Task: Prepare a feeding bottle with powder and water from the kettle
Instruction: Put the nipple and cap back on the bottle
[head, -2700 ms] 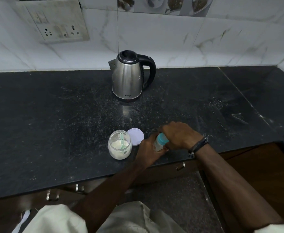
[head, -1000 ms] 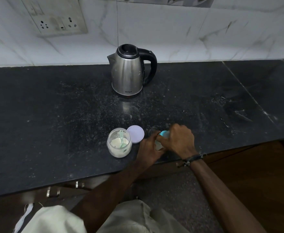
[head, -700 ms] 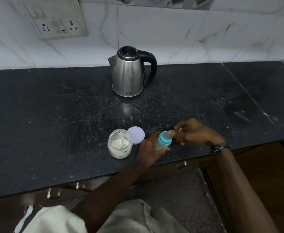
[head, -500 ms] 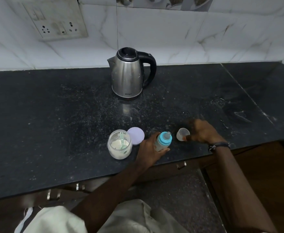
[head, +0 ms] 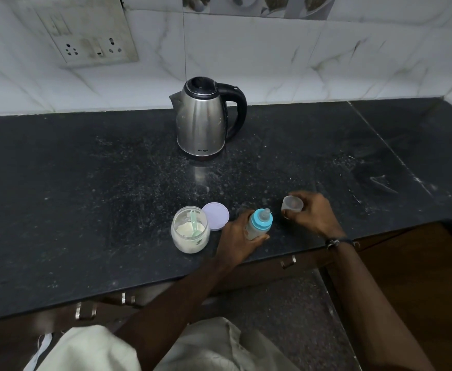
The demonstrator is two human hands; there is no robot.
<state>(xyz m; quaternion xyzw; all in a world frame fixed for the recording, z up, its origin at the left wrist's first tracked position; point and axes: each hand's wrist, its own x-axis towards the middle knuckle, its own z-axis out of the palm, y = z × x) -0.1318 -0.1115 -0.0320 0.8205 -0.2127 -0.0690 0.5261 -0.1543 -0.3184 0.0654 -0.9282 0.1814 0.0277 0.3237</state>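
Bottle (head: 258,224) with blue collar and clear teat stands near the counter (head: 85,183) edge, gripped by the left hand (head: 239,238); the right hand (head: 311,214) pinches its clear cap (head: 292,203) (just beside).

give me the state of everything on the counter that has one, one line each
steel electric kettle with black handle: upright, lid shut
clear glass powder jar: open, part full, green scoop inside
round lilac jar lid: off, flat beside the jar
small feeding bottle with blue collar and teat: teat on, cap off, tilted
clear bottle cap: off, mouth up
left hand: grips the bottle
right hand: holds the cap
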